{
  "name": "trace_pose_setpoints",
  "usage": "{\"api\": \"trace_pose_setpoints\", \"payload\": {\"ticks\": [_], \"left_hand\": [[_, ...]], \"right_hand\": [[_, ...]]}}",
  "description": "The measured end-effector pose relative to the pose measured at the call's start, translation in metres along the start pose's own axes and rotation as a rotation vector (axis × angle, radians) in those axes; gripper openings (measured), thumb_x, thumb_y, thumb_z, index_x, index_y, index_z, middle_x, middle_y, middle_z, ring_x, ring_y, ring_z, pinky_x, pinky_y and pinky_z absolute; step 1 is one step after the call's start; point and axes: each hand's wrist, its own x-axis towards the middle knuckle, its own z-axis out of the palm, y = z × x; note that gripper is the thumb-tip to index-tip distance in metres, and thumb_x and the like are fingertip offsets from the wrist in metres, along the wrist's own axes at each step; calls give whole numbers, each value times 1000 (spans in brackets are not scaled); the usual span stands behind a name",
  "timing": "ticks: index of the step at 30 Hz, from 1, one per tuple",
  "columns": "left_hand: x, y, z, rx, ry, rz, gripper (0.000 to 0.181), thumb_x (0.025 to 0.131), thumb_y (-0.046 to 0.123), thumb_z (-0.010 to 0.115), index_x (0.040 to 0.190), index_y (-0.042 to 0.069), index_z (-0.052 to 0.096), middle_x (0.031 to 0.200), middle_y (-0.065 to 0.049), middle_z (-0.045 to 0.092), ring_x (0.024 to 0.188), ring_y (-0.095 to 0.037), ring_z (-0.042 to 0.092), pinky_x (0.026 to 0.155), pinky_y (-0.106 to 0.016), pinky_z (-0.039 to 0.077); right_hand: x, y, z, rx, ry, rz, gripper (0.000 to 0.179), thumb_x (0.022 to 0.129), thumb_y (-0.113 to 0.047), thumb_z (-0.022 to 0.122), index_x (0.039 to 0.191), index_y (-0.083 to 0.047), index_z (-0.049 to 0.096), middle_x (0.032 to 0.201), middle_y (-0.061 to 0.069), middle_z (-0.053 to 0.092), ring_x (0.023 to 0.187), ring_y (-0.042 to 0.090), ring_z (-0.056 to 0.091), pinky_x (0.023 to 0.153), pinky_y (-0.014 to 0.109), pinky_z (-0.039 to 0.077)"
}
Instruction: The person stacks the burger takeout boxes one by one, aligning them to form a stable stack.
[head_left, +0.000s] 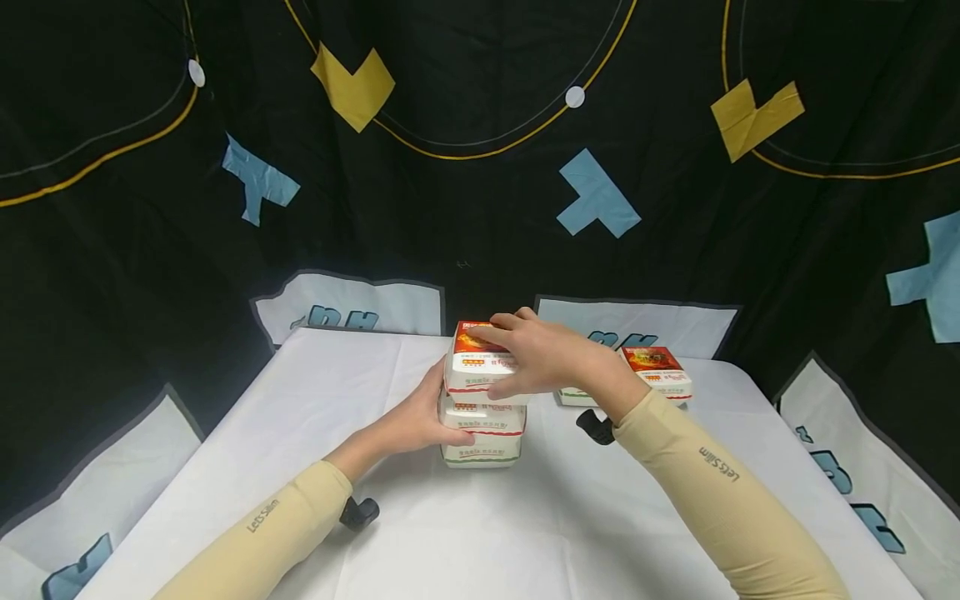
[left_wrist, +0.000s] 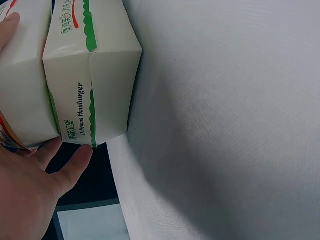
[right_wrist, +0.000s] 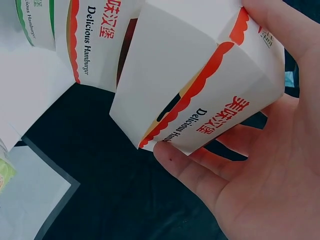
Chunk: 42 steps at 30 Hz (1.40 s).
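Top box (head_left: pixel 478 373): held by spread right grip (head_left: pixel 543 354); tilt clearest in right wrist view.
Middle box (head_left: pixel 491 420): clasped by left grip (head_left: pixel 416 415), atop bottom box (head_left: pixel 483 454) on worktop (head_left: pixel 450 542).
Left fingers (left_wrist: pixel 75 167): hidden from head view.
Right-side boxes (head_left: pixel 654 360): partly covered by arm (head_left: pixel 697 475).

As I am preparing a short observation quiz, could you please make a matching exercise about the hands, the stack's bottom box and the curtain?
1. Right hand
2. Left hand
3. Bottom box in the stack
4. Curtain

A. Green trim
B. At the stack's left side
C. Black, hanging behind
D. Its grip is on the top box

Pairs: 1-D, 2-B, 3-A, 4-C
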Motion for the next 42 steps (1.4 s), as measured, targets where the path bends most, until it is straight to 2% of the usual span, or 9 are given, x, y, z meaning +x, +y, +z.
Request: {"api": "trace_pose_setpoints", "payload": {"ticks": [4, 16, 21, 26, 32, 39, 42], "left_hand": [[1, -9, 1, 29, 5, 6, 114, 70, 18, 94, 152, 41, 18, 139, 12, 47, 124, -10, 56, 108, -46, 44], [-1, -12, 0, 71, 5, -31, 111, 71, 28, 93, 150, 43, 16, 139, 13, 43, 124, -6, 53, 106, -42, 45], [0, -12, 0, 56, -4, -17, 111, 71, 27, 93, 150, 43, 16, 140, 12, 44, 124, -8, 54, 106, -43, 46], [0, -13, 2, 50, 0, -35, 113, 71, 25, 93, 150, 45, 15, 138, 14, 46, 122, -7, 56, 105, -43, 47], [4, -14, 7, 26, -30, -10, 104, 73, 24, 92, 148, 38, 21, 136, 13, 53, 120, -8, 59, 105, -42, 47], [-1, -14, 4, 0, 0, -23, 105, 70, 16, 93, 147, 35, 24, 134, 12, 55, 119, -9, 61, 105, -44, 47], [-1, -13, 3, -2, -2, -9, 107, 70, 16, 93, 148, 36, 22, 136, 12, 54, 120, -10, 60, 105, -45, 47]], "right_hand": [[-1, 0, 0, -4, 6, -10, 90, 81, -59, 75, 157, -43, 30, 159, -1, 36, 126, 19, 38, 80, 32, 56], [0, -5, -1, -52, 23, -29, 88, 81, -63, 72, 157, -41, 32, 156, -1, 39, 125, 20, 39, 82, 33, 56], [1, -5, 0, -61, 24, -26, 89, 81, -63, 72, 157, -42, 31, 158, 0, 39, 125, 20, 39, 82, 33, 56], [-1, -4, 1, -46, 35, -54, 87, 82, -62, 72, 156, -42, 32, 156, -1, 40, 125, 20, 40, 84, 35, 56], [-5, -1, 4, -72, 38, -48, 87, 82, -64, 70, 157, -39, 32, 155, 1, 42, 125, 21, 41, 84, 35, 55], [-2, -6, 4, -73, 50, -72, 87, 83, -65, 69, 157, -38, 33, 155, 2, 42, 125, 22, 41, 83, 36, 55], [0, -7, 4, -71, 49, -68, 87, 82, -64, 70, 157, -38, 33, 155, 2, 42, 125, 22, 41, 84, 37, 55]]}}
